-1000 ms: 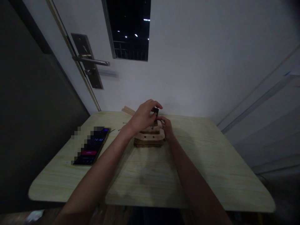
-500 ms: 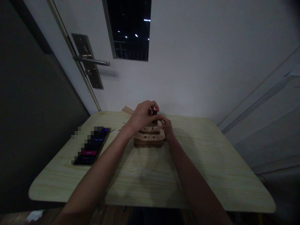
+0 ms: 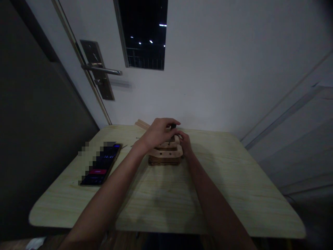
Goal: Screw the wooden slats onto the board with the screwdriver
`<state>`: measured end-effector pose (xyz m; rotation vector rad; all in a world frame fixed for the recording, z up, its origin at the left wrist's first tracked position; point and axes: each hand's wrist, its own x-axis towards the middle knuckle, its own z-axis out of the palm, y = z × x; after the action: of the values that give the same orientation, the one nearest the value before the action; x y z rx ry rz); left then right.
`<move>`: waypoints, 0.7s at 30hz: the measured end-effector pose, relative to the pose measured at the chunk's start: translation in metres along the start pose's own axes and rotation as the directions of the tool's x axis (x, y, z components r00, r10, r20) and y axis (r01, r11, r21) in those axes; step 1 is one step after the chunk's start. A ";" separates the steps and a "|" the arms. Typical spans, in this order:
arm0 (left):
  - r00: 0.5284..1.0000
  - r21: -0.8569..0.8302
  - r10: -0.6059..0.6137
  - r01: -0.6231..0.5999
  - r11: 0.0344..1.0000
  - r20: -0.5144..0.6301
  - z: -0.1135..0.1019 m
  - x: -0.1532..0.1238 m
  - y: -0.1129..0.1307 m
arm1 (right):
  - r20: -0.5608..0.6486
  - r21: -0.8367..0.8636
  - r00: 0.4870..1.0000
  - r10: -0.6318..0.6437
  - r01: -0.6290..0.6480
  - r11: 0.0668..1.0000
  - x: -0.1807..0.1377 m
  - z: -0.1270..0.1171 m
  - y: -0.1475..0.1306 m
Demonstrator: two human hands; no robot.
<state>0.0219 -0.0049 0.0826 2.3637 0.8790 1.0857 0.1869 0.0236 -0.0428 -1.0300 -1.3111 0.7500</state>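
Observation:
A stack of flat wooden pieces (image 3: 164, 155) sits near the far middle of the pale table (image 3: 234, 187). My left hand (image 3: 157, 132) hovers over the top of the stack, fingers pinched round a small dark knob-like part (image 3: 172, 126) that stands on it. My right hand (image 3: 184, 143) curls against the stack's right side and grips its upper pieces. The scene is dim, so what the dark part is stays unclear.
A phone (image 3: 100, 168) with a lit screen lies on the table to the left. A thin wooden strip (image 3: 142, 123) pokes out behind the stack. Just beyond the table stands a white door with a metal handle (image 3: 102, 69) and a dark window (image 3: 145, 34).
My left hand has lowered a little with the dark part, closer onto the stack's top. My right hand stays against the stack. The view has shifted slightly.

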 end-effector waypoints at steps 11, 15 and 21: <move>0.998 0.013 -0.026 0.026 1.000 -0.058 0.000 0.002 -0.004 | 0.000 -0.012 1.000 -0.024 0.024 1.000 0.001 -0.001 0.005; 1.000 -0.046 -0.023 0.023 0.999 -0.002 -0.001 -0.001 0.002 | 0.012 -0.015 1.000 -0.027 0.027 1.000 0.001 -0.001 0.005; 0.995 0.118 -0.042 0.031 0.993 0.090 0.003 -0.001 0.006 | -0.009 -0.030 1.000 -0.024 0.023 0.999 0.002 -0.002 0.010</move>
<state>0.0261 -0.0104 0.0840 2.4605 0.9723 0.9256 0.1900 0.0293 -0.0505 -1.0393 -1.3276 0.7086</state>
